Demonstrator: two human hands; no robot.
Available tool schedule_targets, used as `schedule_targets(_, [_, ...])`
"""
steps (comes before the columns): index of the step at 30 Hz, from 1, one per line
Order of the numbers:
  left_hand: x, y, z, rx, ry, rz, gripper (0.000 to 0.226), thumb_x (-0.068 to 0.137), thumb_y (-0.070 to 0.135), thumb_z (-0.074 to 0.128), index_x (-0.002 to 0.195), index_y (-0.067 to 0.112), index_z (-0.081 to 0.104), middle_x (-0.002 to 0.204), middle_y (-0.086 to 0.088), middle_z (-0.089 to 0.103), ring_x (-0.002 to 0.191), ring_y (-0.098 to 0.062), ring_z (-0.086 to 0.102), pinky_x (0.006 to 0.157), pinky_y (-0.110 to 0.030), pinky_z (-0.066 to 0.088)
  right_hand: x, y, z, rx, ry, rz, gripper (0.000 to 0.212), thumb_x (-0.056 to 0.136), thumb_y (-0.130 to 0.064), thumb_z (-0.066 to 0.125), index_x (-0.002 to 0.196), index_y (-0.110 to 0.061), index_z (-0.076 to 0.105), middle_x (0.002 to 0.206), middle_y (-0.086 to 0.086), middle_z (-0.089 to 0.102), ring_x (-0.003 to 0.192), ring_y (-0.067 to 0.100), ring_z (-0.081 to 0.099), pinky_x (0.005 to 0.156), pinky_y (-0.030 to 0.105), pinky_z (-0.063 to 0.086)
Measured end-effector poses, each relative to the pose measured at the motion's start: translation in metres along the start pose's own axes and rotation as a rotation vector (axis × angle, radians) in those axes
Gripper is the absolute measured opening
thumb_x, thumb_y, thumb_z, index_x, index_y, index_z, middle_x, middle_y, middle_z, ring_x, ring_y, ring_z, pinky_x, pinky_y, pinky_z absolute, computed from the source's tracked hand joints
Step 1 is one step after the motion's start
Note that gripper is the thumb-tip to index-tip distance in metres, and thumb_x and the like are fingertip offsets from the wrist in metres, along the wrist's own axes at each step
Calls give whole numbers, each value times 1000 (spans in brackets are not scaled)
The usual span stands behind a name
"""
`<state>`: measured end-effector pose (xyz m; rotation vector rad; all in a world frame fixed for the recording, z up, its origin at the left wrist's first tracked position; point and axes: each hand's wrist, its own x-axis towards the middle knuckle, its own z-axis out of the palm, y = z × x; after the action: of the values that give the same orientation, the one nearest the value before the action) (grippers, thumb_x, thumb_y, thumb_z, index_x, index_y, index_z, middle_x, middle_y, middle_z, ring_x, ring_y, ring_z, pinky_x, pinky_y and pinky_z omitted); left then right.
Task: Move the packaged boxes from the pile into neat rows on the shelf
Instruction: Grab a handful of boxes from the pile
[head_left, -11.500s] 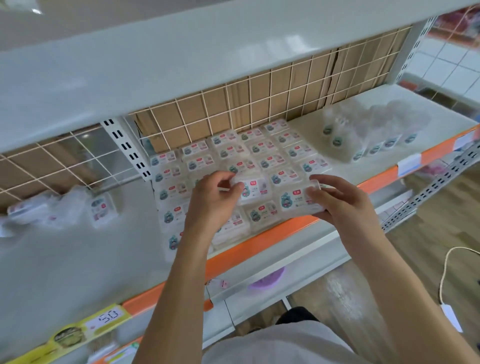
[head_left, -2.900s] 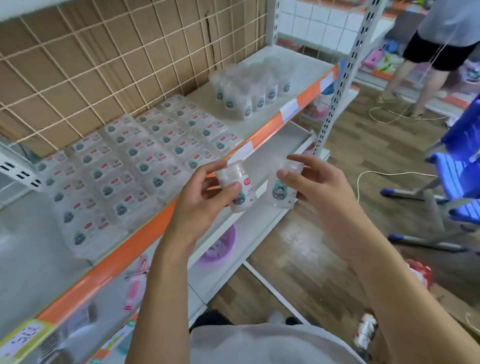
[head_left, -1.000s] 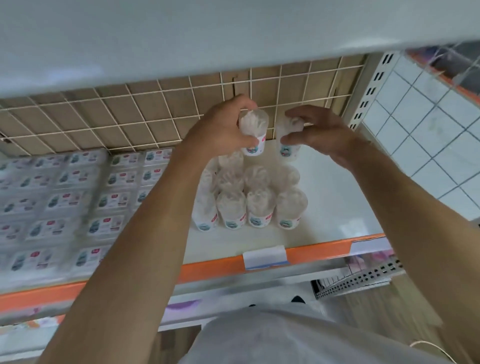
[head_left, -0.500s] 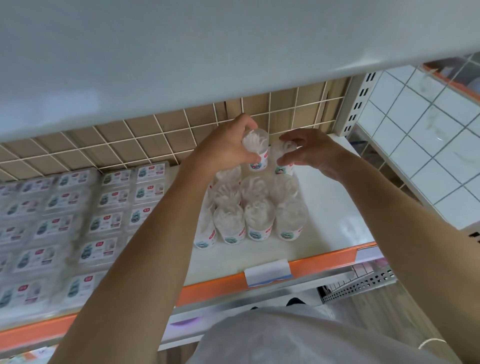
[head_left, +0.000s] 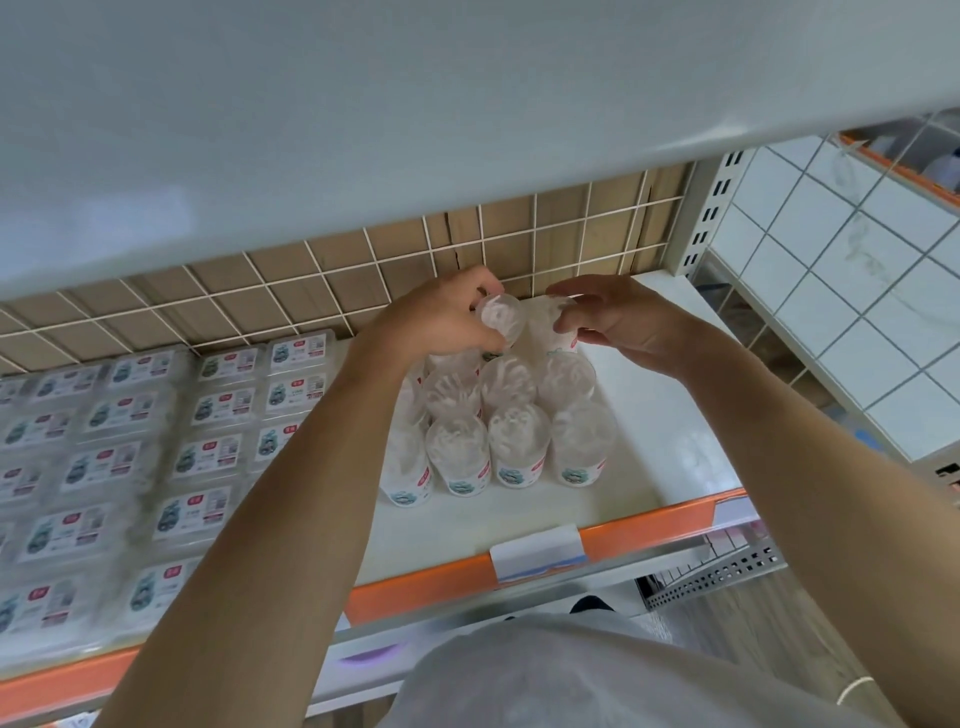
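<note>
I am holding two clear round containers at the back of the white shelf (head_left: 670, 431), just behind a cluster of matching containers (head_left: 498, 431) standing upright in rows. My left hand (head_left: 441, 322) is curling its fingers and thumb around the left container (head_left: 501, 317). My right hand (head_left: 618, 325) is gripping the right container (head_left: 553, 325), fingertips pinching over its top, the other fingers loosely spread. To the left, flat packaged boxes (head_left: 208, 457) are lying in neat rows. A wire grid (head_left: 395, 260) is backing the shelf.
</note>
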<state>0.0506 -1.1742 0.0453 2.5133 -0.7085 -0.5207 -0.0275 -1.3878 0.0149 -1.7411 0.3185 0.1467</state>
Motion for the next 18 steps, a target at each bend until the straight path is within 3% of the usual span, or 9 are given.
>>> schedule_targets(3, [3, 1, -2, -30, -28, -10, 54, 80, 47, 72, 130, 40, 52, 123, 13, 57, 112, -10, 57, 101, -34, 47, -3, 3, 0, 41, -18, 10, 42, 73, -20, 78, 115, -18, 71, 116, 6, 71, 111, 20, 65, 104, 38, 50])
schedule_targets(6, [9, 1, 1, -48, 50, -20, 42, 88, 60, 62, 120, 33, 60, 104, 14, 58, 98, -10, 57, 86, -28, 45, -7, 9, 1, 55, 33, 3, 22, 88, -21, 73, 108, -12, 72, 101, 7, 69, 94, 18, 64, 103, 42, 50])
schedule_targets(11, [22, -13, 9, -39, 136, -16, 31, 95, 53, 55, 109, 25, 60, 98, 3, 62, 86, -17, 57, 73, -30, 42, -8, 15, 4, 49, 97, 1, 23, 91, -29, 72, 109, -16, 73, 105, 7, 74, 95, 19, 70, 99, 38, 54])
schedule_targets(14, [22, -16, 10, -72, 118, 12, 27, 95, 49, 59, 107, 25, 63, 91, 9, 62, 84, -14, 58, 76, -31, 46, -8, 16, 6, 44, 128, -9, 23, 90, -30, 72, 109, -16, 73, 110, 11, 73, 102, 23, 70, 95, 36, 56])
schedule_targets(18, [18, -15, 8, -132, 33, 94, 22, 93, 41, 66, 103, 23, 73, 97, 9, 73, 94, -9, 67, 89, -32, 52, -8, 19, 6, 46, 134, -11, 26, 89, -33, 73, 111, -19, 74, 108, 6, 74, 101, 21, 70, 85, 29, 55])
